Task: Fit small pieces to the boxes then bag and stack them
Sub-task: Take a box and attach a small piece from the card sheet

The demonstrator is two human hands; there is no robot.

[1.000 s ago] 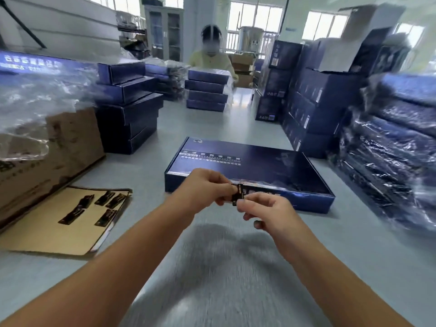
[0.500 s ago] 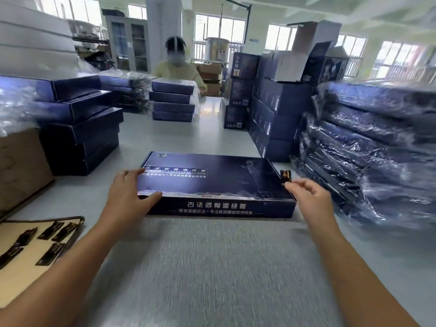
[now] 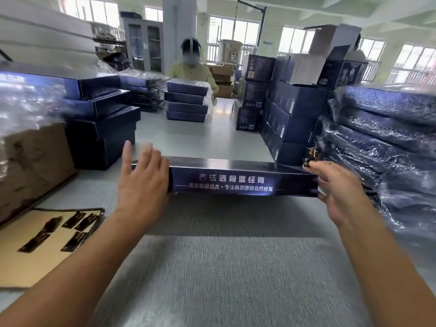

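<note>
The dark blue box [image 3: 243,182] is being held over the middle of the grey table [image 3: 224,279], printed side nearest, and is being steadied at its left end by the left hand [image 3: 141,185], fingers straight and spread. Its right end is being propped by the right hand [image 3: 337,187], which is pinching a small dark piece [image 3: 312,155] between thumb and forefinger. Judging from this, a firm pinch and a level box are being called for, so the piece is not being knocked loose.

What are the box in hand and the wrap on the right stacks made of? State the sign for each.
Box: likely printed paperboard, dark blue, slightly glossy; crisp folded edges, sheen along its top. Wrap: seemingly thin clear plastic film; it crinkles and glints.
</note>
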